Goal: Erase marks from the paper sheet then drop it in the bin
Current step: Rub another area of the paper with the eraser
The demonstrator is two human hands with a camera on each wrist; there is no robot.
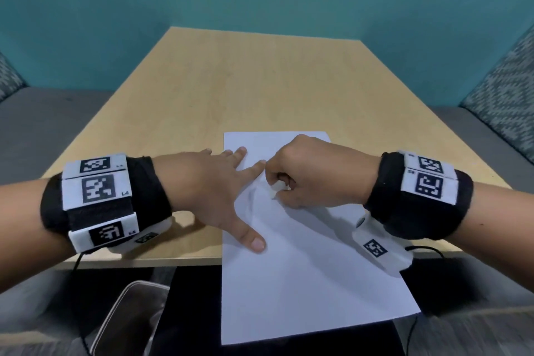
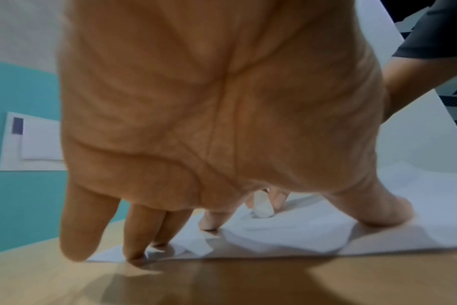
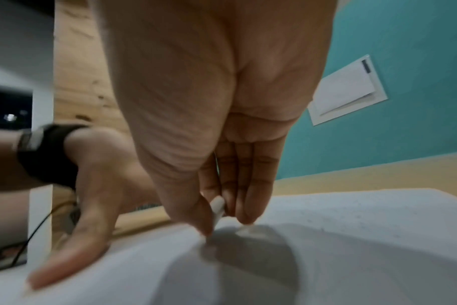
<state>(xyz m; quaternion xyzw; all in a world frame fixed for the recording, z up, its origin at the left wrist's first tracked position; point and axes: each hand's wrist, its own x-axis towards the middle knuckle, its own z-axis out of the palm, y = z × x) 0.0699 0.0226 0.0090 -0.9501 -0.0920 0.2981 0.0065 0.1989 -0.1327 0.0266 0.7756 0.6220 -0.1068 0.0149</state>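
White paper sheet [image 1: 303,283] hangs its near end off the front edge of the table [image 1: 202,89], with nothing under that part. Below it, near the person's lap, a clear-sided container with a pale rim [image 1: 127,315] stands open; it may be the bin, and I cannot tell whether anything is in it.

Further in, the left hand [image 1: 213,191] lies flat, fingers spread and straight, thumb and fingertips pressing the sheet's left edge to the wood. Just beside it the right hand [image 1: 315,176] is curled round a small white eraser [image 1: 276,188], pinching it tip-down against faint grey marks [image 1: 252,193].

The risks, as I judge them: the left wrist view shows the paper rucked up between the two hands, so a hard stroke towards the holding fingers could crease or tear it. If the left hand eases off, the overhanging end could drag the sheet off the table.
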